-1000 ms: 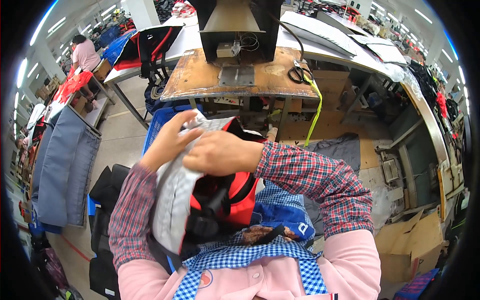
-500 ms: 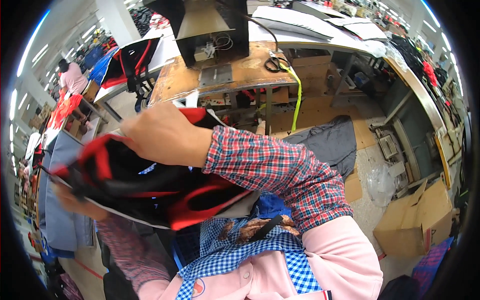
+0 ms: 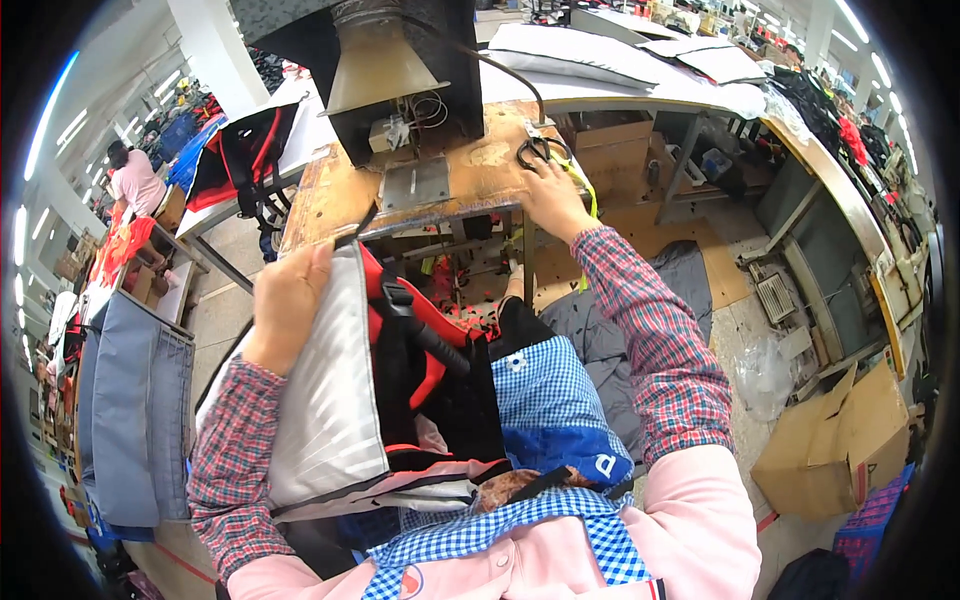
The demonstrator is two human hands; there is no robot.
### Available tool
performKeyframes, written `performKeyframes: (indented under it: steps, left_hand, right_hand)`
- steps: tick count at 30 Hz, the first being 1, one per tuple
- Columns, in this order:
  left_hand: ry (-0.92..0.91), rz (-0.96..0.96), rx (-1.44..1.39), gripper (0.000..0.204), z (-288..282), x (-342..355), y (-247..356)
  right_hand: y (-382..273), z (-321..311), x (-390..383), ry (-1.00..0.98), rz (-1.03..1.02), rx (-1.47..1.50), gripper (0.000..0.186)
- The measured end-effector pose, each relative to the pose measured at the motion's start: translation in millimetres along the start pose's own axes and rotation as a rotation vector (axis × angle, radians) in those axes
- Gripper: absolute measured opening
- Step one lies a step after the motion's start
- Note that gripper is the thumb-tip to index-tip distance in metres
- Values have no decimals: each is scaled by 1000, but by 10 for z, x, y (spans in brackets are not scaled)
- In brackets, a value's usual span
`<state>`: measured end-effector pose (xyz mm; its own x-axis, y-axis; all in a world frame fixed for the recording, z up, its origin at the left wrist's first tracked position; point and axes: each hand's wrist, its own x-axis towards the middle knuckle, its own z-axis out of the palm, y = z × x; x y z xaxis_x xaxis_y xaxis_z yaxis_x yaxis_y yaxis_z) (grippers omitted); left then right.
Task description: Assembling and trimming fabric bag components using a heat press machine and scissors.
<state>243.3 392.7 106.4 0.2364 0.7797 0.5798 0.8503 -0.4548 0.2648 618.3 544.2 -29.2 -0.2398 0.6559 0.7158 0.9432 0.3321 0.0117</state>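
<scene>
My left hand (image 3: 288, 305) grips the upper edge of a backpack piece (image 3: 322, 400) with its pale grey side outward. Red and black parts, a black buckle (image 3: 397, 296) and a strap show on the piece's right side. It rests over my lap, against the blue checked apron (image 3: 550, 385). My right hand (image 3: 555, 203) reaches to the right end of the wooden worktable (image 3: 325, 205). Its fingers are stretched out at the black handles of the scissors (image 3: 538, 148); whether they touch is hard to see. A yellow-green tape (image 3: 583, 180) hangs beside that hand.
A dark machine (image 3: 400, 100) with a metal plate before it stands on the worktable. White padded panels (image 3: 570, 55) lie on the table behind. Red and black bag pieces (image 3: 240, 160) are at the left. A cardboard box (image 3: 835, 445) and dark grey cloth (image 3: 600, 325) are on the right.
The backpack piece was turned, so its grey side now shows. My right hand let go of it and moved right to the scissors. My left hand rose to its top edge.
</scene>
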Motion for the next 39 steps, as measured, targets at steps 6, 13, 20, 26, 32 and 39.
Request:
performKeyframes:
  steps: [6,13,20,26,32,39]
  left_hand:
    - [5,122,30,34,633,428,-200]
    - [-77,53,18,30,1163,834,-618]
    - [-136,31,-5,34,1258,1175,-742]
    - [-162,0,19,41,1326,1272,-826]
    - [-174,-30,8,38,1446,1364,-954]
    - [-136,-53,8,38,1455,1449,-1024]
  right_hand:
    - [502,610,411,-390,124,117,20]
    - [-826,75,939,-323,124,874,34]
    - [-928,216,1193,-746,574,1463,33]
    - [-976,449,1277,-655,640,1588,22]
    - [-1049,512,1327,-575,695,1641,21]
    - [-1125,478,1410,-496,718,1662,20]
